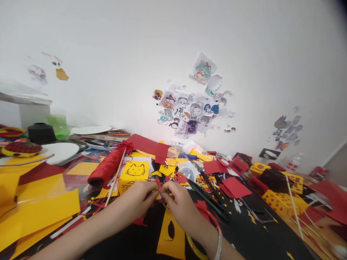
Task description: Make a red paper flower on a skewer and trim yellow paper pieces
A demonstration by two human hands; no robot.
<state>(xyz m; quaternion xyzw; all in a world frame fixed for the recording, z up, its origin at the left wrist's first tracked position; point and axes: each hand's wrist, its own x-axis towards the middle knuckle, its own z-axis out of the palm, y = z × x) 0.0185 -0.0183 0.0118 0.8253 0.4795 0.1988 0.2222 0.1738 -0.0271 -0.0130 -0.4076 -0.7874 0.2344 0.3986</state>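
Nearest to us were the two bare forearms, with a silvery bracelet (218, 245) on the right wrist. We found the left hand (146, 193) and the right hand (173, 196) close together, fingers curled and thumbs drawn in against the forefingers, so that each formed a pinch. Between the fingertips we located a small red piece (159, 184), gripped from both sides; its exact shape was too small for us to tell. Below the hands, on the near side, we noted a yellow sheet (164, 243) bearing a dark leaf shape, which lay on a black work surface (121, 238); we could not tell whether that shape was cut or drawn. Just beyond the left hand we identified a yellow box (135, 169) with a cat face drawn on its top. To the left of this box a pale stick (116, 178) leaned at an angle beside a red spool (105, 168) that lay on its side. Farther left of the hands we recorded overlapping yellow sheets (46, 213). To the right of the right hand we observed a long dark tool (208, 202), followed by red paper squares (237, 187). Well to the right we registered a spotted yellow box (283, 202). Beyond both hands, cut-out drawings (195, 110) were mounted on the white wall (121, 65).
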